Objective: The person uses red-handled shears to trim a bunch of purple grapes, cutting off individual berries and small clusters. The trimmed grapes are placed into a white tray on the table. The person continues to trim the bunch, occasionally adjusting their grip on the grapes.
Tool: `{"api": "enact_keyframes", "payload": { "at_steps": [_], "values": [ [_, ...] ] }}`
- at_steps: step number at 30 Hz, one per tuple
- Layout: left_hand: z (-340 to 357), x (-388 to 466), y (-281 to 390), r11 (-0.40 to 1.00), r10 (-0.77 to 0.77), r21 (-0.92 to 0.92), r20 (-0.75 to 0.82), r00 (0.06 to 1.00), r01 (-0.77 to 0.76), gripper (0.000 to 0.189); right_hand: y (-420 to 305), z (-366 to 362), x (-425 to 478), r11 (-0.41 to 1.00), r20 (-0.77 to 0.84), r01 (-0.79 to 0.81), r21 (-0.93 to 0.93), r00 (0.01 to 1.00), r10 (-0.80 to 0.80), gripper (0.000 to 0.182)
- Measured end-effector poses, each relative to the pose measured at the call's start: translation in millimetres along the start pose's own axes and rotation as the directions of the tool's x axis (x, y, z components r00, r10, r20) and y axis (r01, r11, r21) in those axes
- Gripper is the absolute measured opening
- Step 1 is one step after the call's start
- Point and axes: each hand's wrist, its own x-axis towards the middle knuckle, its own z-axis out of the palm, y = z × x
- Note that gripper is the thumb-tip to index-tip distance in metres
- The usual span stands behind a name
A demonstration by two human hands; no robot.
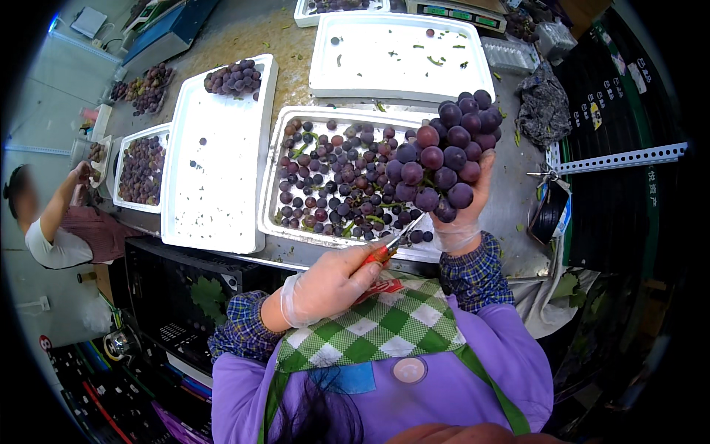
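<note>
My left hand (331, 284), in a thin clear glove, grips small scissors with red-orange handles (379, 255). Their metal blades point up and right, with the tips at the underside of a large bunch of dark purple grapes (444, 152). My right hand (471, 205), also gloved, supports that bunch from below and from its right side. The bunch is over the right part of a white foam tray (267, 183). Many loose grapes (338, 183) and bits of green stem lie in this tray. Fruit hides most of the right fingers.
Left of the grape tray stands another foam tray (216, 177) with one grape bunch (233, 77). Behind is a foam tray (383, 55) with stem scraps. A digital scale (457, 14) and clear plastic boxes (507, 54) sit at the back right. Another person (61, 222) handles grapes at far left.
</note>
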Motion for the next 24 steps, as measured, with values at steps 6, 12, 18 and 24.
{"api": "enact_keyframes", "payload": {
  "at_steps": [6,12,18,24],
  "values": [
    [-1,-1,-3,0.954,-0.060,-0.284,0.139,0.989,0.097,0.035,0,5,2,0.998,0.017,-0.048,0.043,0.999,0.047,0.069],
    [11,2,-11,0.840,-0.038,-0.531,0.153,0.987,0.115,0.038,2,5,4,1.000,-0.037,0.017,-0.016,0.999,-0.017,0.066],
    [14,8,-16,0.799,-0.049,-0.584,0.177,0.983,0.145,0.039,2,8,7,1.000,-0.082,0.015,0.013,0.997,-0.014,0.064],
    [11,12,-22,0.815,-0.055,-0.550,0.239,0.970,0.181,0.047,4,4,8,0.999,-0.071,0.032,0.021,0.997,-0.030,0.065]
  ]
}}
